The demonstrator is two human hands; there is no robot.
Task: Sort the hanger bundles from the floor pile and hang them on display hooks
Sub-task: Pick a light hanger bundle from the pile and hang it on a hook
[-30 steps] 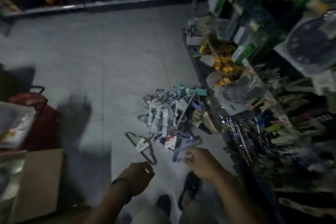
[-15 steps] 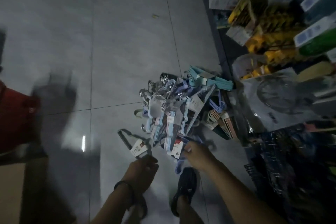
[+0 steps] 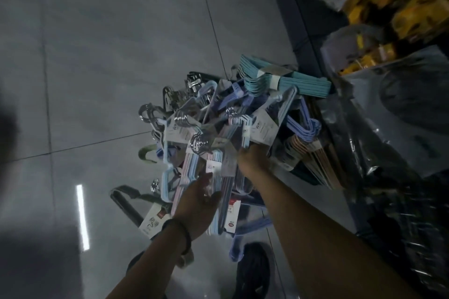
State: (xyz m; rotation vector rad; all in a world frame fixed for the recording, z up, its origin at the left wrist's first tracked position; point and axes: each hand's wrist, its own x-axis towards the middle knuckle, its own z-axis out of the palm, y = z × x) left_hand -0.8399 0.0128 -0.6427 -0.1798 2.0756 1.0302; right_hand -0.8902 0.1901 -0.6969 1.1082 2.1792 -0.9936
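A pile of hanger bundles [image 3: 213, 128] lies on the grey tiled floor against the foot of a shelf. It holds a teal bundle [image 3: 291, 82], a purple one [image 3: 307, 124], a brown wooden one [image 3: 318, 162] and pastel blue-and-pink ones with white labels. My left hand [image 3: 198, 201], a dark band on its wrist, grips the lower end of a pastel blue-and-pink bundle [image 3: 218, 177]. My right hand [image 3: 252, 156] reaches into the middle of the pile. Its fingers curl under a pale labelled bundle [image 3: 257, 128] and are partly hidden.
A single dark hanger with a white tag [image 3: 126, 198] lies on the floor left of my left hand. My dark shoe [image 3: 252, 272] is at the bottom. Shelves with yellow packs [image 3: 393, 7] and plastic-wrapped goods [image 3: 401, 109] fill the right side. Open floor stretches to the left.
The camera has dropped much closer to the pile. Both hands moved forward from the pile's near edge into it and took hold of bundles.
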